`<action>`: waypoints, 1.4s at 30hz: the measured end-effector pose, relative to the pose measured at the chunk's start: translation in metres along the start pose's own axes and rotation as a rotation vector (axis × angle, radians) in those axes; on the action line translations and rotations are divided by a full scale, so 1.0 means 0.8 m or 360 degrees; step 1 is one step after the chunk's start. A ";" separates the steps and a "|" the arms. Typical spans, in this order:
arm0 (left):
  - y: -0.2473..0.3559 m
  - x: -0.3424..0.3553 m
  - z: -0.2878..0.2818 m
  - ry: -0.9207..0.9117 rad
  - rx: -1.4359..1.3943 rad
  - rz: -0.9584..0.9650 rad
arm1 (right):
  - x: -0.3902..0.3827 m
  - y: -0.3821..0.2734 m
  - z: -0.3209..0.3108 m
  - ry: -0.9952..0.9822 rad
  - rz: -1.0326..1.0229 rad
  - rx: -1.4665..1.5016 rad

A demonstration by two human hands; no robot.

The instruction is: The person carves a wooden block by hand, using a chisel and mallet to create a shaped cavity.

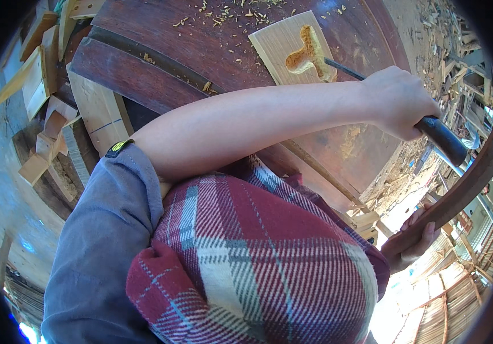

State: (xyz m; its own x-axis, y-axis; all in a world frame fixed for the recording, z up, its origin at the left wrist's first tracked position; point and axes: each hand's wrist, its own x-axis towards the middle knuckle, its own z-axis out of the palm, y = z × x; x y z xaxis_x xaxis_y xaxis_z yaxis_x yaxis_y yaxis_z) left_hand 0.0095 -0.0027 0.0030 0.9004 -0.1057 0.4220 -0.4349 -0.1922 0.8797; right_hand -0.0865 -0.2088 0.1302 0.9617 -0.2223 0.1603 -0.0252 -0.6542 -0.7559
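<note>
My left arm reaches across to the right, and my left hand is closed around a chisel with a dark, thick handle. Its narrow metal blade points left, with the tip at the edge of a carved hollow in a pale wooden board. The hollow is rough and branching, yellow-brown inside. Lower at the right, my right hand grips a long, dark brown wooden bat, raised with its far end near the chisel's butt, a gap showing between them. Whether the chisel's tip is curved is hidden.
The board lies on a reddish-brown wooden bench with a long slot and scattered wood shavings. Wood offcuts are piled at the left. More scraps litter the ground at the right. A red plaid cloth covers the lower middle.
</note>
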 end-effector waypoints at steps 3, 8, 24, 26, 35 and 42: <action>-0.001 0.000 -0.001 -0.0009 0.0013 0.0007 | 0.003 0.002 -0.009 -0.0047 0.0078 -0.0022; -0.007 0.003 0.002 0.0009 0.0005 0.0025 | 0.001 0.002 -0.008 -0.0091 0.0015 0.0002; -0.018 0.013 0.008 -0.0080 -0.0016 -0.0058 | 0.062 0.055 -0.067 -0.0757 0.0342 0.0754; -0.019 0.020 0.017 -0.0150 -0.0047 -0.0083 | 0.031 0.052 -0.036 -0.0487 0.0307 0.0392; -0.023 0.029 0.027 -0.0199 -0.0020 -0.0194 | 0.062 0.062 -0.079 -0.0698 0.0292 0.0867; -0.029 0.020 0.010 -0.0256 0.0072 -0.0350 | 0.021 0.042 0.008 -0.0380 0.0154 0.0137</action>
State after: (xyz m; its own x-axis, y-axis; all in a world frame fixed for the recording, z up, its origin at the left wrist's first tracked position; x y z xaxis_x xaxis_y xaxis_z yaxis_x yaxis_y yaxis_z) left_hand 0.0342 -0.0080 -0.0122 0.9614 -0.2094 0.1787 -0.2325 -0.2704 0.9342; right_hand -0.0694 -0.2297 0.1033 0.9933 -0.0973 -0.0618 -0.1066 -0.5721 -0.8132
